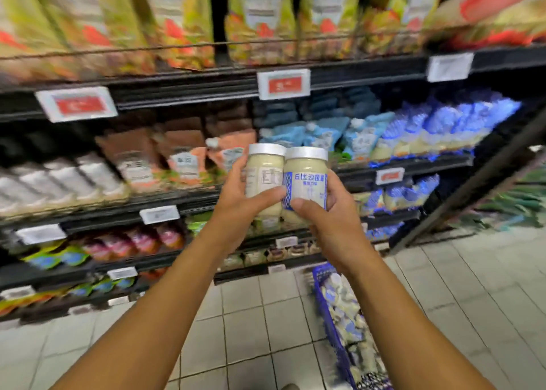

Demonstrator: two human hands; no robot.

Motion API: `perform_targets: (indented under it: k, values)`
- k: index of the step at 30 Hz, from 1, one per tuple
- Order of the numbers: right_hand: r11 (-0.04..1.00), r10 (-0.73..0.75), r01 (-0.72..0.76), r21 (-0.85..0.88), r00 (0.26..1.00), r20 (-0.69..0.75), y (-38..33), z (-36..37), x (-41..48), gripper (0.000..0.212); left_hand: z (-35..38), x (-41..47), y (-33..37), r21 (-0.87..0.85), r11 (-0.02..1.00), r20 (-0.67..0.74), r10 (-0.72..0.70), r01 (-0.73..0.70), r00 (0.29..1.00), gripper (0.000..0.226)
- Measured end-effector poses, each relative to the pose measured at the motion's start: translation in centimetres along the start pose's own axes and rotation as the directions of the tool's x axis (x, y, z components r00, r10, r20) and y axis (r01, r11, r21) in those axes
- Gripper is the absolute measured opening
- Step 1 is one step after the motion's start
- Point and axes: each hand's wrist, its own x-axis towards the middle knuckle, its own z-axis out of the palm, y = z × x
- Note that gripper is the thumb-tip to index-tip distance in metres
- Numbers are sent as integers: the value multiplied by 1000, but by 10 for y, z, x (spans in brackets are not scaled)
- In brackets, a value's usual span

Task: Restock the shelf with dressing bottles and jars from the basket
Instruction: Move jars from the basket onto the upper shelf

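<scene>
Jars of pale dressing with white lids, a left jar point(263, 172) and a right jar point(307, 183), stand upright and touching side by side in the air before the shelf point(189, 90). The left hand point(236, 209) grips the left jar, thumb curled across its front. The right hand point(335, 222) grips the right jar, which shows a blue and white label, thumb under that label. Blurred pouches point(183, 153) fill the rows behind. Low on the right, the blue basket point(325, 310) sits on the tiled floor point(251, 330), its contents too blurred to tell.

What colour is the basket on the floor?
The basket is blue; the head view shows it.
</scene>
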Motion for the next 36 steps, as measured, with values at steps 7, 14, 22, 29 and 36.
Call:
perform_targets:
  k: [7,14,22,29,36]
  values:
    - [998,-51,42,48,979,195,-15,118,-4,54,-81,-63,74,-39,990,-145,126,-133,981,90]
    - [994,-108,94,62,951,290,-30,221,-15,55,-154,-119,138,-109,967,-248,197,-230,949,99]
    - [982,-182,146,124,912,367,-58,323,-24,51,-219,-166,199,-191,932,-316,237,-306,919,49]
    - [968,-249,212,133,868,430,-87,391,-22,61,-253,-187,257,-16,918,-319,371,-397,872,58]
    - [926,-377,342,159,828,415,-143,432,0,63,-266,-178,328,138,835,-339,546,-533,766,57]
